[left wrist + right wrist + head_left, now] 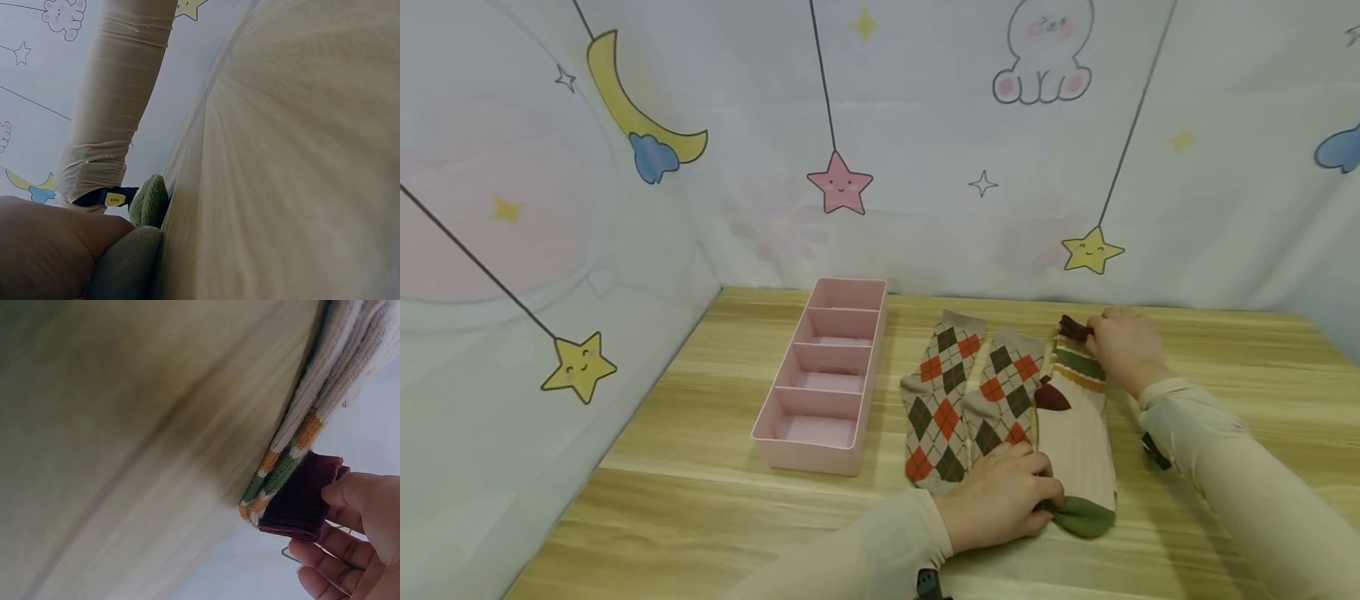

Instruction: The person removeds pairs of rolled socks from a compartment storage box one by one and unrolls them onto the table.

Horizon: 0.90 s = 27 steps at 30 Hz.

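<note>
A cream sock (pixel 1078 442) with a green toe, a dark red heel and green and mustard bands lies on the table. At its far end my right hand (pixel 1126 346) pinches the dark red cuff (pixel 300 497), lifting it in the right wrist view. My left hand (pixel 1003 496) lies over the toe end of an argyle sock (pixel 1006 383), its fingertips gripping the edge of the cream sock's green toe (pixel 1084 517). Another argyle sock (pixel 943 400) lies flat to the left. In the left wrist view, the green toe (pixel 150 203) shows just past my knuckles.
A pink organizer box (pixel 816 457) with several compartments stands left of the socks. The wooden table (pixel 685 500) ends at a printed cloth backdrop (pixel 925 242) behind and at the sides.
</note>
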Tool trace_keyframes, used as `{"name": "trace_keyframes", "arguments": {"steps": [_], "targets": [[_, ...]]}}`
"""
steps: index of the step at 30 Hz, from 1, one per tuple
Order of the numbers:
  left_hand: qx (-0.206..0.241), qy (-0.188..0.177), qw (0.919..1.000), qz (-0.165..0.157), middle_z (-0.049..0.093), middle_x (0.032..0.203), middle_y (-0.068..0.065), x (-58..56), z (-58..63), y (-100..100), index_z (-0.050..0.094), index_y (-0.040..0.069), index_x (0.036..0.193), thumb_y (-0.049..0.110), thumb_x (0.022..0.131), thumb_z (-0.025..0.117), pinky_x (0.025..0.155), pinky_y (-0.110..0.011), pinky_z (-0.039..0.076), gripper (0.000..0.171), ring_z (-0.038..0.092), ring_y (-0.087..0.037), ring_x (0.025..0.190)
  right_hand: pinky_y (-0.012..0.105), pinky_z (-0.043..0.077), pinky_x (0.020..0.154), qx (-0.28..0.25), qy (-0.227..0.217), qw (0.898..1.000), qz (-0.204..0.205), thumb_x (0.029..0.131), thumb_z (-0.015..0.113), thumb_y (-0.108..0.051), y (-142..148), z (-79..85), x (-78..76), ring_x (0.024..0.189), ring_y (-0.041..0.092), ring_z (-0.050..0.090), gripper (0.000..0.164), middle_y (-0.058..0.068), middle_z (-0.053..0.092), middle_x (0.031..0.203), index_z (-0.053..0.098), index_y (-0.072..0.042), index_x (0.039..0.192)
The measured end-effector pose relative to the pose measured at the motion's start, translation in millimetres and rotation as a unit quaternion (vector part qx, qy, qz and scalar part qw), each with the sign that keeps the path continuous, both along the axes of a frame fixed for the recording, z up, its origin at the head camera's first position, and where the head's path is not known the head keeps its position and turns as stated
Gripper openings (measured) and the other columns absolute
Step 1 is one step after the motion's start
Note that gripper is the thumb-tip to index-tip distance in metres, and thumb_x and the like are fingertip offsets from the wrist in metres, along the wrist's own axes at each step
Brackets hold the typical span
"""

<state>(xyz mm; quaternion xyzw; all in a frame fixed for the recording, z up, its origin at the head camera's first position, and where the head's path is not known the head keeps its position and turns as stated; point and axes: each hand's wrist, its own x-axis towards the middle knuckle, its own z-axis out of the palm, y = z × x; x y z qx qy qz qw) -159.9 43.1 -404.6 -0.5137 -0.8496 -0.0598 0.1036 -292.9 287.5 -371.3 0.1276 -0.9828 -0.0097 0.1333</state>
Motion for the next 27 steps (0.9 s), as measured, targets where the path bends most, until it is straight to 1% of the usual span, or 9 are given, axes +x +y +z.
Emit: {"name": "trace_keyframes", "arguments": {"steps": [4,8,15,20,27], "targets": [[-0.004,0.002,1.0,0.002,0.061,0.101,0.014,-0.1,1.4,-1.1,0.07,0.033,0.102,0.034,0.091,0.063,0.081,-0.014,0.038,0.013,0.053,-0.002,0.094,0.055,0.048,0.075,-0.009,-0.006,1.0,-0.006,0.091,0.057,-0.009,0.7,1.1,-4.1,0.084,0.042,0.059,0.019,0.025,0.063,0.088,0.064,0.007,0.097],[-0.01,-0.006,0.9999,0.0,0.062,0.103,0.014,0.5,3.1,-1.7,0.07,0.032,0.103,0.034,0.091,0.063,0.081,-0.014,0.038,0.014,0.053,-0.002,0.095,0.055,0.049,0.073,-0.025,-0.017,0.999,-0.016,0.091,0.054,-0.008,4.2,1.3,-9.7,0.084,0.044,0.061,0.02,0.026,0.064,0.09,0.064,0.008,0.099],[-0.018,-0.009,0.9998,-0.002,0.061,0.106,0.014,1.1,4.5,-1.3,0.069,0.033,0.105,0.035,0.092,0.062,0.082,-0.013,0.037,0.015,0.053,-0.001,0.097,0.056,0.051,0.071,-0.037,-0.049,0.998,-0.021,0.093,0.05,-0.006,13.9,2.5,-21.5,0.084,0.047,0.063,0.026,0.032,0.065,0.097,0.063,0.011,0.107],[-0.024,-0.016,0.9996,0.001,0.061,0.107,0.015,1.0,4.2,-0.5,0.069,0.033,0.106,0.036,0.092,0.062,0.083,-0.013,0.037,0.017,0.052,-0.001,0.098,0.056,0.05,0.073,-0.039,-0.055,0.998,-0.02,0.094,0.049,-0.006,19.2,0.6,-29.3,0.086,0.048,0.063,0.026,0.032,0.065,0.099,0.063,0.011,0.108],[-0.028,-0.011,0.9995,0.008,0.06,0.107,0.015,1.4,3.5,-0.8,0.069,0.035,0.106,0.038,0.091,0.062,0.085,-0.012,0.037,0.017,0.051,0.0,0.097,0.057,0.049,0.077,-0.065,-0.073,0.995,-0.024,0.095,0.047,-0.008,22.6,-2.0,-36.4,0.09,0.049,0.062,0.028,0.032,0.065,0.103,0.064,0.009,0.109]]}}
